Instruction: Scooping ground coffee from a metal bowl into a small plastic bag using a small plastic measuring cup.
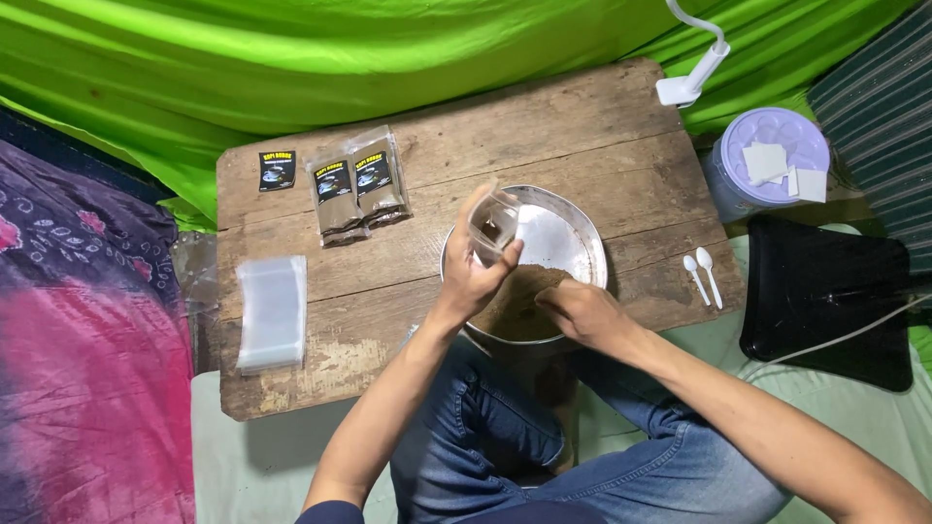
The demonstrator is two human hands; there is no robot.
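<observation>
Rough wooden board (602, 136), shiny metal bowl (573, 218)

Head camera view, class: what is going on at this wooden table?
A seated person's left hand holds a small clear plastic pouch above a round metal bowl of brown powder. The right hand reaches into the powder. Three filled, labelled pouches lie on the worn wooden table, a stack of empty clear bags to their left, two white plastic spoons at right.
</observation>
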